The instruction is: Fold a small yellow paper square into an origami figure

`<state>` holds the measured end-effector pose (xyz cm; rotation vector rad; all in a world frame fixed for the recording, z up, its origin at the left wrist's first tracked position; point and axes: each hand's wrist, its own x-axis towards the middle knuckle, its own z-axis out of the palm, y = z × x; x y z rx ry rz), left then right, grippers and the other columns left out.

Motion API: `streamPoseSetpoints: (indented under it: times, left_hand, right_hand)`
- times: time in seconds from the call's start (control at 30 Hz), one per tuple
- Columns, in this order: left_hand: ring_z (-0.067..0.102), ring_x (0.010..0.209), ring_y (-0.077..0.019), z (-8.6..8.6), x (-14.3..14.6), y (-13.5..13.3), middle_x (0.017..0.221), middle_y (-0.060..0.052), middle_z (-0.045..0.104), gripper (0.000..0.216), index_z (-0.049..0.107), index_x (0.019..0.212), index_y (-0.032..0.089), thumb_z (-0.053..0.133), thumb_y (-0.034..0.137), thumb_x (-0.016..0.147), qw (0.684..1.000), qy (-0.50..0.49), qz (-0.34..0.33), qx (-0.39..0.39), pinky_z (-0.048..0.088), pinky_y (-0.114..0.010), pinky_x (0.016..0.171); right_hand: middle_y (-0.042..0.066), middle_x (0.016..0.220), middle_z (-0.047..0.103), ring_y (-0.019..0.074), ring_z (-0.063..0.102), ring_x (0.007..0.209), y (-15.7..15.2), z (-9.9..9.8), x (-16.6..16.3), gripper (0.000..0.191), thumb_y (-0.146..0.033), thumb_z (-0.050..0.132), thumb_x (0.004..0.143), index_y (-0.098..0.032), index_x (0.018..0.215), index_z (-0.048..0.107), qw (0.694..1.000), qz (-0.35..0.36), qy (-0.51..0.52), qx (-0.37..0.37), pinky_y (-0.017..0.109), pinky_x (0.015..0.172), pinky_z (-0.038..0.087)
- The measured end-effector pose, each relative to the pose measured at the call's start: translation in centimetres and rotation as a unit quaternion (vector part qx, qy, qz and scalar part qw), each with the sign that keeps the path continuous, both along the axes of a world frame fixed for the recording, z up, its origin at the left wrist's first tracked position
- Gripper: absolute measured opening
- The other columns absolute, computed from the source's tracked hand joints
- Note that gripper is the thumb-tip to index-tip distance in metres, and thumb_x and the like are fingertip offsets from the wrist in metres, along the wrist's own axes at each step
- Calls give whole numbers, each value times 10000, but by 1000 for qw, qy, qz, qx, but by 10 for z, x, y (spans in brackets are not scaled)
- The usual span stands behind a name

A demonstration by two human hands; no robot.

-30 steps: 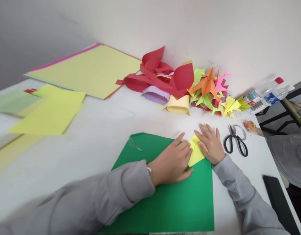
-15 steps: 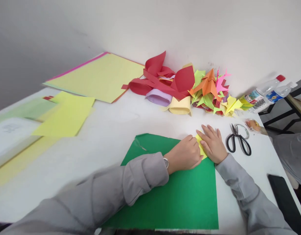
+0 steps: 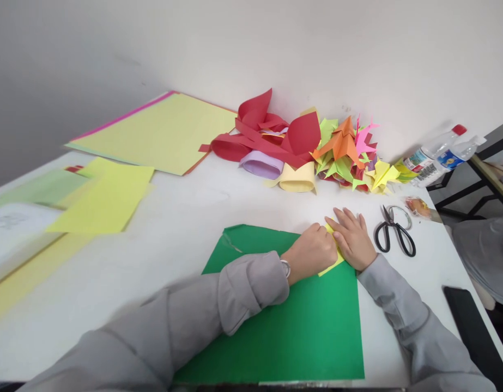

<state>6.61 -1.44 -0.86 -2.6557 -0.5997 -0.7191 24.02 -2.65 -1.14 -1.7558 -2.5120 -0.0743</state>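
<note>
A small folded piece of yellow paper [image 3: 333, 265] lies on the upper right part of a large green sheet [image 3: 312, 332], partly hidden under both hands. My left hand [image 3: 312, 250] is closed in a fist and rests on the left part of the yellow paper. I see nothing in it, though its underside is hidden. My right hand [image 3: 353, 239] lies flat, fingers stretched out and apart, over the paper's right edge.
Black-handled scissors [image 3: 395, 231] and a tape roll [image 3: 402, 215] lie to the right, with a black phone [image 3: 474, 326] nearer. Folded paper figures [image 3: 343, 147], red paper loops [image 3: 267, 139] and bottles [image 3: 435, 155] line the back. Yellow sheets [image 3: 108, 198] lie left.
My left fist has slid slightly up and away across the yellow paper, so its lower left corner now shows. My right hand stays flat. The view has shifted a little.
</note>
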Motion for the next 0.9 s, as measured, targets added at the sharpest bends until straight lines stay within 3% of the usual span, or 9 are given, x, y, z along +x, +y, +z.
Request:
streamPoseSetpoints:
  times: [0.2,0.3,0.4,0.5,0.6,0.9]
  left_hand:
    - [502,560,-195,-3,-7,3,560,-70,529,278,543,591,142,441,80,842,999,-38,15,-15,313,-353,552]
    - [503,583,-194,-1,-15,-2,584,-67,531,269,547,613,146,444,120,860,999,-42,24,-23,348,-360,568]
    - [555,686,-215,0,-20,-13,677,-101,595,258,608,712,116,425,165,887,998,-48,17,-43,417,-375,648]
    - [589,931,-272,-3,-20,-23,964,-200,658,307,639,957,28,420,238,907,995,-89,9,-44,443,-431,843]
    - [615,920,-267,-9,-18,-25,961,-199,678,290,648,955,31,434,220,903,995,-80,8,-59,467,-429,842]
    - [663,919,-296,-16,-16,-29,969,-222,704,336,679,930,-10,464,244,887,998,-50,27,-27,482,-415,845]
  right_hand:
    - [95,1470,382,278,309,1366,-1,-3,2,472,-319,223,972,-238,1412,375,997,-50,43,50,569,1070,245]
    - [101,1400,479,250,374,1333,-3,-4,6,454,-296,242,969,-210,1362,453,988,-62,96,105,511,1081,263]
    - [92,1325,561,237,423,1303,-7,-3,8,404,-294,310,957,-204,1258,565,982,-15,132,133,477,1086,273]
    - [60,1249,629,234,443,1293,-9,0,7,347,-278,367,944,-225,1154,639,981,80,136,115,496,1113,220]
    - [37,1180,674,248,434,1303,-10,3,3,305,-265,410,936,-240,1095,668,978,150,120,86,541,1126,149]
    - [8,1159,685,294,390,1327,-4,8,2,281,-270,438,940,-269,1093,673,987,98,82,97,617,1106,69]
